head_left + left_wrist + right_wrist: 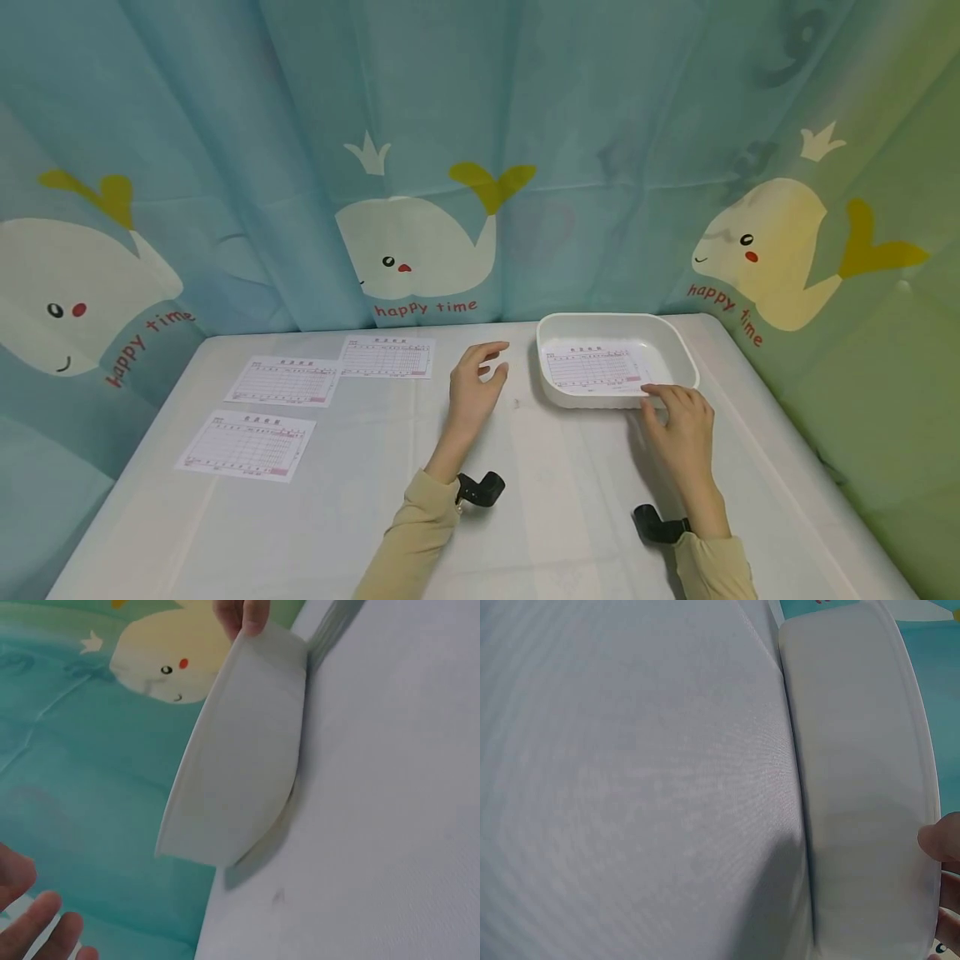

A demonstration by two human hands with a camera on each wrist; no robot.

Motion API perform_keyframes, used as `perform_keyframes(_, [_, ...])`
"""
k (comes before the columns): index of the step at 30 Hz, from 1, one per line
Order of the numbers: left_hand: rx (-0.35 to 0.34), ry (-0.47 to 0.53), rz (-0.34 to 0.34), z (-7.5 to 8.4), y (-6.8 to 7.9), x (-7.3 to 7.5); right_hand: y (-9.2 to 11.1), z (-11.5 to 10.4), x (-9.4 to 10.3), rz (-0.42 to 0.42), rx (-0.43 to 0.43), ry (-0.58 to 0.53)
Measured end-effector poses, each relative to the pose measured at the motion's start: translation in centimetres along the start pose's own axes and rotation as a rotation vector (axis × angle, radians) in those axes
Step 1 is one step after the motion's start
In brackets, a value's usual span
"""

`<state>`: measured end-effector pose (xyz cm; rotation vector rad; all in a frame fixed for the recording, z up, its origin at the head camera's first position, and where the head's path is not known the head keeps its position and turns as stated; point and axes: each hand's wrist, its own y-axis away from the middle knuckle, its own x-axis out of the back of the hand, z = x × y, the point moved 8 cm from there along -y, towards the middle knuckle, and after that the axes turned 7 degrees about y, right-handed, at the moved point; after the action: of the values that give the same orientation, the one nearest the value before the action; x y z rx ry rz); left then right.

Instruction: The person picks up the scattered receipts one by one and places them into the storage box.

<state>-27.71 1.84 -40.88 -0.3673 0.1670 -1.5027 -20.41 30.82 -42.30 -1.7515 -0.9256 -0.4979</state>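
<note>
A white plastic tub (pixel 619 400) stands on the table's right side, with one printed form sheet (pixel 588 368) lying flat inside. My right hand (pixel 678 429) pinches the tub's near right rim; in the right wrist view the thumb (pixel 941 838) presses the outer wall while the fingers go over the rim. Left of the tub, my left hand (pixel 474 392) hovers with loosely bent fingers and holds nothing. Its fingertips (pixel 64 934) show apart from the tub wall (pixel 240 750) in the left wrist view.
Three more form sheets lie at the left: a near one (pixel 247 446), a middle one (pixel 283 382) and a far one (pixel 387 357). A white cloth (pixel 525 517) covers the table. Behind it hangs a blue-green whale curtain (pixel 585 150).
</note>
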Motion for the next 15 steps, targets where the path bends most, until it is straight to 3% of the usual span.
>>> perform_keyframes(15, [0.071,0.001,0.094,-1.3,1.2,5.6,0.1,0.1,-0.2,0.013,0.007,0.007])
